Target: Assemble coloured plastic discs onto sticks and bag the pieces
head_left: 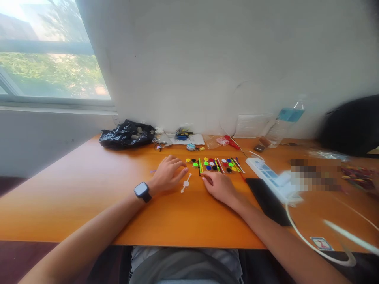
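Observation:
On the wooden table a white arrow-shaped piece with a round disc (186, 184) lies between my two hands. My left hand (168, 174), with a watch (142, 191) on its wrist, rests just left of it, fingers loosely bent and apart, holding nothing I can see. To the piece's right, my right hand (219, 185) has its thumb and forefinger close together by the lower ends of yellow-green and black sticks (200, 167). Whatever those fingertips hold is too small to make out. Beyond it are several coloured discs (211, 163) and more thin sticks (219, 165) in groups.
At the right lie a black phone-like slab (266, 201) and a white power strip (271, 177) with a looping cable (291, 219). Along the wall sit a black plastic bag (127, 135), a round tin (191, 147), a red-handled tool (232, 142) and a clear bottle (278, 128).

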Demonstrator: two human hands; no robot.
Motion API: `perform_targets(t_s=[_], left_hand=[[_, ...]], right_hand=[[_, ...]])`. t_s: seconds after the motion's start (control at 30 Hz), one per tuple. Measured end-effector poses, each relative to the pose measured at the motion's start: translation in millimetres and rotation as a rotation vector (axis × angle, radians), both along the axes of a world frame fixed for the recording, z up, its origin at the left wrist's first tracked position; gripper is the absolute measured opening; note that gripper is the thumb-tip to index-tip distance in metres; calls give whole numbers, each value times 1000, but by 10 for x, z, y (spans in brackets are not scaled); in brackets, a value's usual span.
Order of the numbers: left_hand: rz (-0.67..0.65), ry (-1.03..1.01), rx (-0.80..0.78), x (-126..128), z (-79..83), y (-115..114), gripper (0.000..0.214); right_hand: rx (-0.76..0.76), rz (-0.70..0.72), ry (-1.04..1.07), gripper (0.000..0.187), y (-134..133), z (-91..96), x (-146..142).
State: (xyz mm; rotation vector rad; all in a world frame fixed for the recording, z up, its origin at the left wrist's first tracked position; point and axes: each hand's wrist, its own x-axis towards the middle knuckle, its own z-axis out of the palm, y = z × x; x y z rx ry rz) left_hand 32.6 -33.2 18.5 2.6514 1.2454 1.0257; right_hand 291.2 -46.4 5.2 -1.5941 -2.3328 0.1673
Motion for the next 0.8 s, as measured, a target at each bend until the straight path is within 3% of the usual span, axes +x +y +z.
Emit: perform_targets(t_s=[0.4, 0.8], left_hand=[[-58, 15, -29, 30, 0, -28, 29], [-117, 22, -33, 28, -6, -22, 24]], right_hand=[[-31, 18, -7, 43, -1, -1, 7], [-9, 20, 8, 32, 2, 19, 14]])
